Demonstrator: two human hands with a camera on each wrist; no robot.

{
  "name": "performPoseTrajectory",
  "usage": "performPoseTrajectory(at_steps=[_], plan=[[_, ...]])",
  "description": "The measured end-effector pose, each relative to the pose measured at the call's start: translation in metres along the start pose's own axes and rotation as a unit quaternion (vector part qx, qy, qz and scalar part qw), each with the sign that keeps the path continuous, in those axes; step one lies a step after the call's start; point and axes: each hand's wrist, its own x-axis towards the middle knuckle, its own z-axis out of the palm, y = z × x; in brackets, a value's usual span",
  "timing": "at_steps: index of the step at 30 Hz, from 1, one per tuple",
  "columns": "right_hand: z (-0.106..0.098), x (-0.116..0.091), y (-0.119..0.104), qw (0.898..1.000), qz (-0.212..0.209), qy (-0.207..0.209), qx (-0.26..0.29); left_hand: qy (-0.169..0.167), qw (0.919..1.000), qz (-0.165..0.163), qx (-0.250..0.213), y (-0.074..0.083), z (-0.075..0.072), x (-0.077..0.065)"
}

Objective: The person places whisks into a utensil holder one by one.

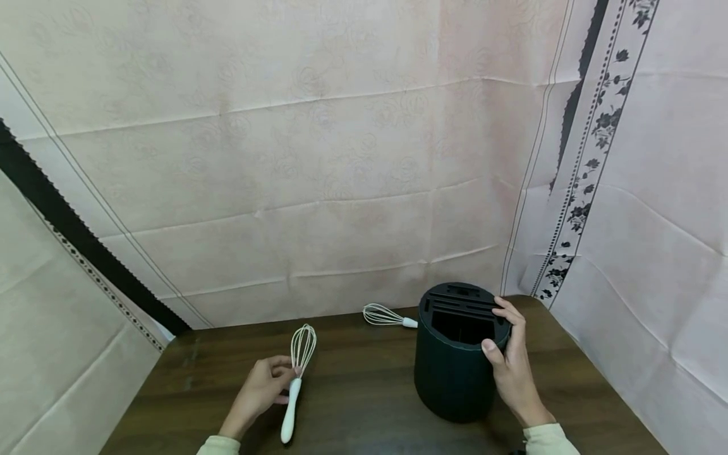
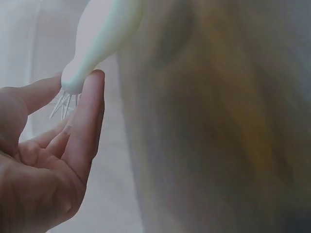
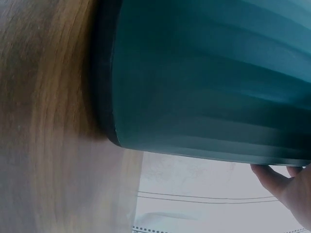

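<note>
In the head view my left hand (image 1: 258,388) pinches a whisk (image 1: 291,411) where its pale handle meets the cream wires. The wire end points away from me and the handle end towards me. The left wrist view shows thumb and finger at the narrow neck of the handle (image 2: 97,41). My right hand (image 1: 514,370) grips the upper right side of a dark green round utensil holder (image 1: 452,385), thumb at the near rim and fingers at the far side. It stands upright, with slots and a larger opening on top. The right wrist view shows its ribbed wall (image 3: 209,92).
A second whisk (image 1: 409,322) lies at the back of the brown wooden table (image 1: 352,385), its handle end partly hidden behind the holder. Pale patterned cloth (image 1: 341,158) hangs behind the table and along both sides.
</note>
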Motion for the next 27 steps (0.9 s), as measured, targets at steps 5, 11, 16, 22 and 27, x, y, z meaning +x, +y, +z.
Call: performPoseTrajectory(at_steps=[5,11,16,22,27], plan=[[0.001,0.002,-0.004,0.999,-0.004,-0.025,0.029,0.016,0.9983,0.038,-0.041,0.028,0.013,-0.001],[0.003,0.005,-0.005,0.999,0.014,-0.033,0.04,0.055,0.9888,0.082,-0.112,0.067,0.032,-0.001],[0.002,0.004,-0.006,0.999,0.028,-0.024,0.039,0.066,0.9805,0.128,-0.134,0.101,0.051,0.001],[0.0,0.002,-0.005,0.999,0.032,-0.011,0.034,0.059,0.9694,0.169,-0.168,0.136,0.067,0.002],[0.0,0.001,-0.004,0.999,0.031,-0.005,0.028,0.052,0.9634,0.187,-0.185,0.162,0.076,0.001]])
